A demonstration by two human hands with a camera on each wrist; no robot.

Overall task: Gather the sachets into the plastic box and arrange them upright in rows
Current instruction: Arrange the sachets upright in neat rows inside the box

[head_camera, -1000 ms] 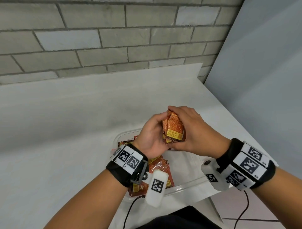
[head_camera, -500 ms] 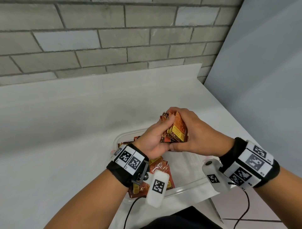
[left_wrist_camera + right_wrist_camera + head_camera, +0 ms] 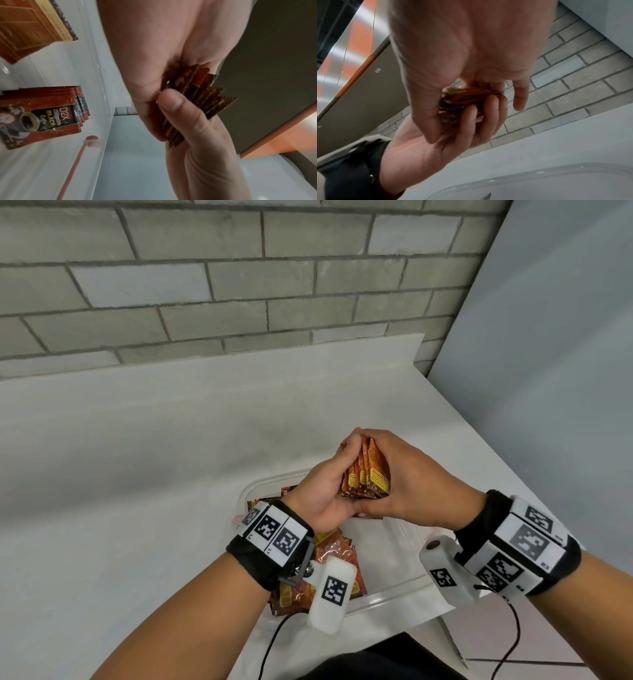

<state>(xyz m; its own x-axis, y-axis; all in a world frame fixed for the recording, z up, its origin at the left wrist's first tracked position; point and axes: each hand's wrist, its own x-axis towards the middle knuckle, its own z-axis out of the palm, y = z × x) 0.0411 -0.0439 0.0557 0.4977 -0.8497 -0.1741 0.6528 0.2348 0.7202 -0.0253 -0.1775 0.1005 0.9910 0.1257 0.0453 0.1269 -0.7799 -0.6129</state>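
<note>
While both hands press a bundle of sachets [image 3: 368,474] together above the plastic box [image 3: 394,594], squaring the stack is the step in hand.

Held between them, the bundle stands on edge: left hand [image 3: 325,491] with fingers curled round one side, right hand [image 3: 407,484] with fingers and thumb pinching the other. From the left wrist view the lower corners fan out unevenly, so a good move is probably to tap the edges level before lowering the bundle upright beside the sachets in the box [image 3: 42,116], keeping the squeeze until a wall or neighbouring row props it. On those boxed sachets the print reads "D2X" and "BLACK Coffee", with a cup picture; another word there is too small to read.
</note>
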